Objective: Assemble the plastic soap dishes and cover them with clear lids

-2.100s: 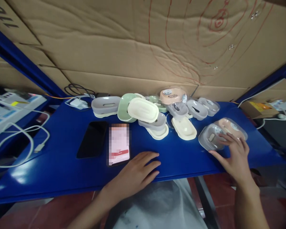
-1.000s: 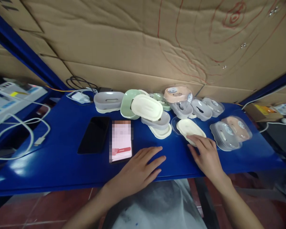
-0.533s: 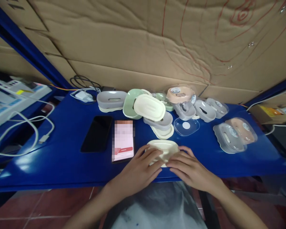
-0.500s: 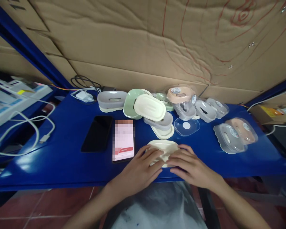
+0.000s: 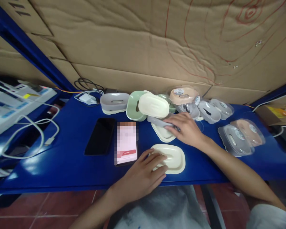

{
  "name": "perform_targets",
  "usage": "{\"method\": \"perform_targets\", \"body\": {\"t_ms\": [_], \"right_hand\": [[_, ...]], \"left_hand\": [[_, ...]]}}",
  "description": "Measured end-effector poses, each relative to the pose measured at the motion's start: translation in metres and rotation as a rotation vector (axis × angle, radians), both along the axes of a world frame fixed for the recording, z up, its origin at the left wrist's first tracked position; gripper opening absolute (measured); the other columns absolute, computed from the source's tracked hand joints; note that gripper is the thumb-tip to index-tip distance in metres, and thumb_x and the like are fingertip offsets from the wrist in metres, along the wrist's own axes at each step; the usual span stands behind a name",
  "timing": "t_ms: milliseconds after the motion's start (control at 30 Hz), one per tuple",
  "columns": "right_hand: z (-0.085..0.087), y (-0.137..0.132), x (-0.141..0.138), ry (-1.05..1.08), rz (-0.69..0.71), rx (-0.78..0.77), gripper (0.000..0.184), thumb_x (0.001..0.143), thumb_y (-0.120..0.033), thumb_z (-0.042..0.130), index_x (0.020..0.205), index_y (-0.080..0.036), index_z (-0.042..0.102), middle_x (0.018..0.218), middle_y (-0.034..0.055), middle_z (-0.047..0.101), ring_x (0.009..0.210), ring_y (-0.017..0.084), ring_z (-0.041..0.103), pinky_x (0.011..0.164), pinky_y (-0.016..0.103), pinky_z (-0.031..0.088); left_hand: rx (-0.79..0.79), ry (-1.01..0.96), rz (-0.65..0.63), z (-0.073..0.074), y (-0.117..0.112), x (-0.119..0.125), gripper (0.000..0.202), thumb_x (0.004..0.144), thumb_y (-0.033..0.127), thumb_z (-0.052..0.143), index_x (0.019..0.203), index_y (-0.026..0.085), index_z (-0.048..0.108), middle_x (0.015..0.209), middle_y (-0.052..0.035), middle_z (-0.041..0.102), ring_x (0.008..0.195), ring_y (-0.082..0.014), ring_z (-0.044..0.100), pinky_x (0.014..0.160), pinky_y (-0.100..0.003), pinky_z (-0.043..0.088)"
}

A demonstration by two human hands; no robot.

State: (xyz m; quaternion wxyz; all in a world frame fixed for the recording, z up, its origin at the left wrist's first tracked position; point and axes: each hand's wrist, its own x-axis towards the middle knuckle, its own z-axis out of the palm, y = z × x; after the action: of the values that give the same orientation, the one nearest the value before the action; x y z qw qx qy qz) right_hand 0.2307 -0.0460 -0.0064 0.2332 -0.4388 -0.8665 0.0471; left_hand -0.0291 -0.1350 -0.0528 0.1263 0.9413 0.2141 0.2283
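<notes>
A cream oval soap dish (image 5: 172, 157) lies right way up near the front edge of the blue table (image 5: 62, 165). My left hand (image 5: 143, 174) rests on its left side with fingers spread. My right hand (image 5: 184, 128) reaches across to the pile of dishes behind it, fingers laid over a grey dish (image 5: 157, 121) stacked on a cream tray (image 5: 163, 133). A cream lid (image 5: 153, 105) and a green dish (image 5: 134, 105) lean just above.
A dark phone (image 5: 99, 136) and a lit phone (image 5: 126, 143) lie left of my hands. More wrapped dishes, grey (image 5: 233, 139), peach (image 5: 250, 131) and peach (image 5: 184, 94), stand right and behind. A charger (image 5: 87, 98) with cables sits back left. Cardboard walls the back.
My right hand left the wrapped dishes, drew the cream dish to the front edge where both hands met on it, then reached back to the pile. My left hand stayed on the dish.
</notes>
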Motion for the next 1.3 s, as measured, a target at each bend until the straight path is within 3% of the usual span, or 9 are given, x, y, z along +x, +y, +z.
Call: {"method": "perform_targets", "body": {"t_ms": [167, 300, 500, 667, 767, 933, 1033, 1167, 1300], "right_hand": [[0.023, 0.000, 0.025, 0.421, -0.229, -0.144, 0.027, 0.103, -0.047, 0.068, 0.111, -0.024, 0.080, 0.104, 0.0012, 0.083, 0.091, 0.020, 0.076, 0.083, 0.034, 0.059], [0.028, -0.027, 0.041, 0.509, -0.307, -0.154, 0.024, 0.102, -0.046, 0.072, 0.113, -0.028, 0.080, 0.104, -0.0003, 0.082, 0.090, 0.020, 0.075, 0.082, 0.033, 0.059], [-0.005, -0.120, 0.033, 0.283, -0.074, 0.053, 0.026, 0.101, -0.021, 0.072, 0.125, -0.027, 0.074, 0.113, 0.0037, 0.081, 0.106, 0.023, 0.075, 0.104, 0.045, 0.052], [-0.038, -0.170, 0.021, 0.150, -0.016, 0.131, 0.030, 0.101, -0.013, 0.070, 0.129, -0.020, 0.072, 0.116, 0.0047, 0.081, 0.115, 0.022, 0.072, 0.113, 0.044, 0.045], [-0.045, -0.175, 0.016, 0.111, -0.006, 0.078, 0.032, 0.103, -0.012, 0.064, 0.134, -0.019, 0.069, 0.126, 0.0050, 0.079, 0.127, 0.020, 0.068, 0.119, 0.043, 0.042], [-0.043, -0.168, 0.013, 0.069, 0.038, 0.045, 0.031, 0.107, -0.011, 0.056, 0.136, -0.017, 0.067, 0.133, 0.0048, 0.076, 0.138, 0.018, 0.060, 0.129, 0.043, 0.036], [-0.045, -0.166, 0.012, 0.035, 0.052, 0.049, 0.029, 0.107, -0.011, 0.057, 0.133, -0.017, 0.069, 0.133, 0.0045, 0.076, 0.137, 0.019, 0.061, 0.131, 0.044, 0.035], [-0.048, -0.166, 0.007, -0.012, 0.013, 0.076, 0.023, 0.106, -0.021, 0.064, 0.128, -0.018, 0.071, 0.128, 0.0035, 0.078, 0.129, 0.019, 0.065, 0.128, 0.043, 0.037], [-0.048, -0.169, 0.003, -0.006, -0.006, 0.095, 0.024, 0.107, -0.016, 0.062, 0.129, -0.018, 0.071, 0.127, 0.0033, 0.078, 0.129, 0.019, 0.064, 0.126, 0.042, 0.039]], "left_hand": [[0.001, -0.018, -0.009, 0.002, 0.000, 0.001, 0.016, 0.107, 0.019, 0.059, 0.122, 0.021, 0.066, 0.136, -0.0083, 0.069, 0.133, -0.0274, 0.063, 0.124, -0.054, 0.047], [0.007, -0.033, 0.021, 0.002, -0.003, -0.001, 0.028, 0.105, 0.018, 0.063, 0.133, 0.023, 0.063, 0.144, -0.0102, 0.064, 0.139, -0.0286, 0.059, 0.125, -0.055, 0.047], [0.120, -0.135, 0.122, 0.000, -0.006, -0.005, 0.047, 0.102, 0.019, 0.068, 0.146, 0.028, 0.054, 0.161, -0.0170, 0.047, 0.151, -0.0315, 0.047, 0.128, -0.063, 0.040], [0.104, -0.104, 0.100, 0.002, -0.003, -0.002, 0.032, 0.105, 0.019, 0.066, 0.136, 0.024, 0.062, 0.150, -0.0112, 0.061, 0.146, -0.0277, 0.053, 0.122, -0.051, 0.047], [0.104, -0.084, 0.091, 0.004, -0.004, -0.001, 0.018, 0.107, 0.022, 0.065, 0.125, 0.021, 0.068, 0.138, -0.0071, 0.069, 0.141, -0.0259, 0.056, 0.118, -0.045, 0.048], [0.131, -0.056, 0.088, 0.006, -0.005, -0.005, 0.013, 0.109, 0.024, 0.063, 0.120, 0.020, 0.069, 0.123, -0.0045, 0.074, 0.127, -0.0230, 0.063, 0.123, -0.047, 0.039], [0.125, -0.017, 0.081, 0.005, -0.004, -0.006, 0.012, 0.109, 0.028, 0.064, 0.115, 0.019, 0.068, 0.114, -0.0043, 0.073, 0.119, -0.0226, 0.065, 0.123, -0.048, 0.039], [0.106, 0.042, 0.052, 0.004, -0.002, -0.004, 0.012, 0.109, 0.030, 0.063, 0.113, 0.019, 0.067, 0.118, -0.0054, 0.073, 0.119, -0.0252, 0.066, 0.118, -0.049, 0.044], [0.045, 0.037, 0.035, 0.009, -0.003, -0.003, 0.019, 0.110, 0.038, 0.061, 0.112, 0.020, 0.066, 0.115, -0.0045, 0.073, 0.117, -0.0254, 0.068, 0.116, -0.050, 0.047]]}}
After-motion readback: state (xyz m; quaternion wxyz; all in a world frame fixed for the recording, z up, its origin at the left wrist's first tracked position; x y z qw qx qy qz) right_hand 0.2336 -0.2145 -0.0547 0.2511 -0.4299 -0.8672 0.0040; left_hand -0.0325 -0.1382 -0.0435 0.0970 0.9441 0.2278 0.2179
